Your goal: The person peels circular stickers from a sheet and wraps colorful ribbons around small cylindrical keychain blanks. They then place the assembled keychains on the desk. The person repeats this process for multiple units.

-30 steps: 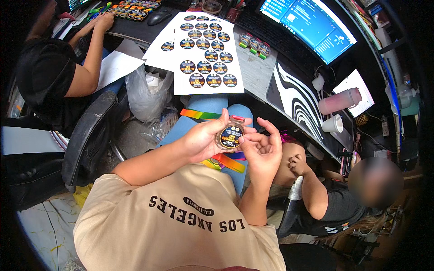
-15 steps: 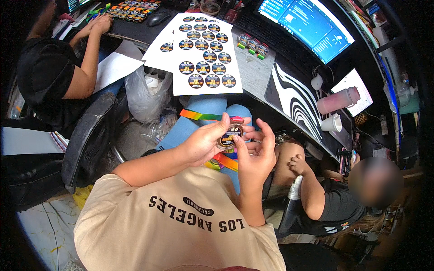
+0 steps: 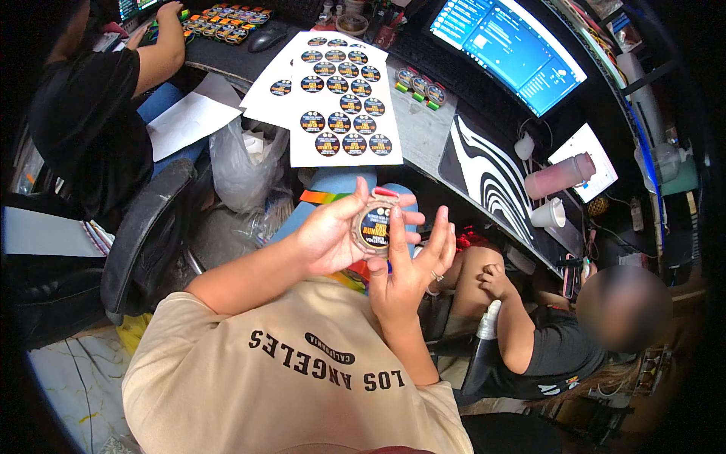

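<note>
- Since the earlier frame: right hand (image 3: 412, 265) has opened, fingers now spread flat beside the medal.
- Round bronze-rimmed medal with dark sticker face (image 3: 376, 225): gripped in left hand (image 3: 329, 236), above the lap.
- White sheet of round stickers (image 3: 344, 113): on grey worktop (image 3: 412, 125).

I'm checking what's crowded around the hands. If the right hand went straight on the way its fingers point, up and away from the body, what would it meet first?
The right hand already touches the round medal held in the left hand. Past that, likely the sticker sheet at the desk edge, though depth is unclear.
</note>
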The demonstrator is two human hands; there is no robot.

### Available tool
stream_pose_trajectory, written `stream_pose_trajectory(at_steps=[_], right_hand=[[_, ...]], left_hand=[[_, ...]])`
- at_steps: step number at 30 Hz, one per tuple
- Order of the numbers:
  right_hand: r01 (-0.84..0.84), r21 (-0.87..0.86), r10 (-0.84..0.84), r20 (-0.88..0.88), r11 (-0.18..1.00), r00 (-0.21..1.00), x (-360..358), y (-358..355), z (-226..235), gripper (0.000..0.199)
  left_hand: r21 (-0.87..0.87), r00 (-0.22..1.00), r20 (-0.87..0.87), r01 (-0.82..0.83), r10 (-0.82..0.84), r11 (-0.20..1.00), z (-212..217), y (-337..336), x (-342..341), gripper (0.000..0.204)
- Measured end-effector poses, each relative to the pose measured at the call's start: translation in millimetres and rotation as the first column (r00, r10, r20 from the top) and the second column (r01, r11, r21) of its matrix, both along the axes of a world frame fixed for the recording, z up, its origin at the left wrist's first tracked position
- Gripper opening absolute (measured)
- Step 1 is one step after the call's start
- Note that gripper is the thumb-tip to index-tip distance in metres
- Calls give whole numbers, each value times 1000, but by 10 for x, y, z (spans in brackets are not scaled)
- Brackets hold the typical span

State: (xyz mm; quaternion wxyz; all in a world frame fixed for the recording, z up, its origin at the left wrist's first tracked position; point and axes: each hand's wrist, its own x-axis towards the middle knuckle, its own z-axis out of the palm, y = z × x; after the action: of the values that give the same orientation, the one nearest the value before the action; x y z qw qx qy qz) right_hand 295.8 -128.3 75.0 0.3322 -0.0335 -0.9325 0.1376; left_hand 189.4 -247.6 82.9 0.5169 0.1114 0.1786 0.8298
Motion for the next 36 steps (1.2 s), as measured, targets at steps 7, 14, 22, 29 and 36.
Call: stream_pose_trajectory(at_steps=[7,14,22,29,36], right_hand=[[-117,44,116,24,992,993,5,-73,-50,46],[-10,58,14,-61,998,998,30,162,95,45],[-98,75,98,4,992,995,-66,7,34,50],[-43,37,45,-68,998,997,-56,219,184,45],[-169,98,172,-32,981,985,-124,80,129,52]], left_hand=[[-16,995,69,-65,66,998,-17,9,-16,71],[50,999,11,-40,40,998,14,-36,-74,74],[213,980,177,56,-95,975,29,44,-34,69],[81,996,84,-33,26,996,59,1,-92,70],[9,989,144,-23,21,1000,112,31,-25,68]])
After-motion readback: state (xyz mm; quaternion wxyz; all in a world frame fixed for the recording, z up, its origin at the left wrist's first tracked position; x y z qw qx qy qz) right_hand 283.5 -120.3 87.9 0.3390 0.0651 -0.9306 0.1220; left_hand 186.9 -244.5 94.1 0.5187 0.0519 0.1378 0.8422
